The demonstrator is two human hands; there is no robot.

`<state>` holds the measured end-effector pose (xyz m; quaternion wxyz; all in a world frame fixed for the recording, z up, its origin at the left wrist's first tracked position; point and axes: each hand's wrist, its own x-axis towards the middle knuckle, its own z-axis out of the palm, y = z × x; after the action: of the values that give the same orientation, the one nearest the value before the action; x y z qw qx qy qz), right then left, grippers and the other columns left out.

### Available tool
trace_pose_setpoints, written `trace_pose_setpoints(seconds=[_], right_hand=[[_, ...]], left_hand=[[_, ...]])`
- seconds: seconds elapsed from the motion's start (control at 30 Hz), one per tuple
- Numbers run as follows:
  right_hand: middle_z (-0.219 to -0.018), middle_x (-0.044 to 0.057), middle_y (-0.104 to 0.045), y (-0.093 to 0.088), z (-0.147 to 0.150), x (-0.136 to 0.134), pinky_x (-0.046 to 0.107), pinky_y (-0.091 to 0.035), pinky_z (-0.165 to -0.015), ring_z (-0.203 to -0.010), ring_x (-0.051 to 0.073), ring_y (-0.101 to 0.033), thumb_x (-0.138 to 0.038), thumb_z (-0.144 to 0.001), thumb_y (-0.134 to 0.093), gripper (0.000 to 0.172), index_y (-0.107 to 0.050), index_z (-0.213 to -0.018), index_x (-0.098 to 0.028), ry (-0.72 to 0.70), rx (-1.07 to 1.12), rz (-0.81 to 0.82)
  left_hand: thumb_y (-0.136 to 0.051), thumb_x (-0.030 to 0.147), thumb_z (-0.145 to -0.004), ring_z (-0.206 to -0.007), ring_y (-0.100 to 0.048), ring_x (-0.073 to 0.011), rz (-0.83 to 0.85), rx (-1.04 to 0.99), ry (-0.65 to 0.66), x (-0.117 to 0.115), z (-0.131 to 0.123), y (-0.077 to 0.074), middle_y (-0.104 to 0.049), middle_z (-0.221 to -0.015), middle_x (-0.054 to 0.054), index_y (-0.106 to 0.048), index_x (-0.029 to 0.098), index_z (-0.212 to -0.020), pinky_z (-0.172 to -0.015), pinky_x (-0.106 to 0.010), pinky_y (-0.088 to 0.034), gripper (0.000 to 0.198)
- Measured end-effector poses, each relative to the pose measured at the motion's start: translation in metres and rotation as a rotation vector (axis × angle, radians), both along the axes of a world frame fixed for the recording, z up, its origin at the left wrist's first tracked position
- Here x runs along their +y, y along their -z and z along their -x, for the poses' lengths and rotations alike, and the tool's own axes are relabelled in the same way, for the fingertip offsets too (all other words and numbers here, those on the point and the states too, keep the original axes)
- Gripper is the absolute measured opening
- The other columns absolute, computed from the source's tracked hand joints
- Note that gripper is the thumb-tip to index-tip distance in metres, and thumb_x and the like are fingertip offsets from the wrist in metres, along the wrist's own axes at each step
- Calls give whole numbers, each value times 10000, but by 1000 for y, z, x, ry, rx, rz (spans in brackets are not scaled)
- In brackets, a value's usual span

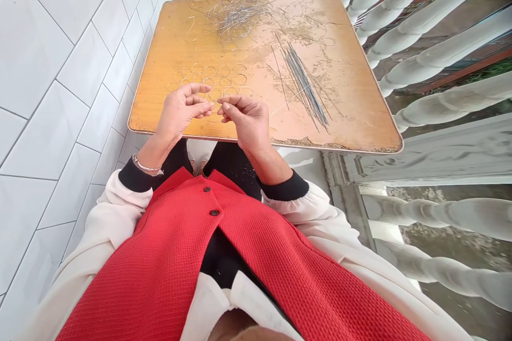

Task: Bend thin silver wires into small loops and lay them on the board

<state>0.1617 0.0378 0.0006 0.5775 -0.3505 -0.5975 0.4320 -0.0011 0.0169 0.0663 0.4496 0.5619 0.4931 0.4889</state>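
Pinching apparent thin wire, barely visible, between left hand and right hand, close together over near side of desk, with wire rings just beyond and wire bundle rightward, nearer right hand, slanting lengthwise from far left to near right.

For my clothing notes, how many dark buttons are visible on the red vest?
2: one button nearer the table, another button nearer the white collar, both on the red vest. Others may be hidden.

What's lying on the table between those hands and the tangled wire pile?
Thin wire rings laid in rough rows, then a mostly bare strip of tabletop; the head view shows it.
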Motion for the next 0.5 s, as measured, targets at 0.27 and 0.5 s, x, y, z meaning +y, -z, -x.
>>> trace_pose_setpoints(seconds=[0.27, 0.5], right_hand=[[-782, 13, -709, -15, -3, 5, 357, -572, -775, -770, 173, -669, -461, -926, -657, 234, -738, -891, -244, 42, -258, -198], [-839, 19, -717, -5, -7, -4, 299, -572, -695, -714, 135, -667, -673, -914, -566, 500, -691, -1103, -227, -47, -83, -8]], left_hand=[[-768, 92, -774, -634, -676, -91, 13, 40, 31, -1, -3, -2, -709, -674, 11, -669, 147, -797, -652, -224, -530, 116], [-753, 110, -814, -607, -652, -71, -17, 35, -87, 1, -4, -6, -670, -631, 30, -629, 153, -718, -634, -199, -518, 163]])
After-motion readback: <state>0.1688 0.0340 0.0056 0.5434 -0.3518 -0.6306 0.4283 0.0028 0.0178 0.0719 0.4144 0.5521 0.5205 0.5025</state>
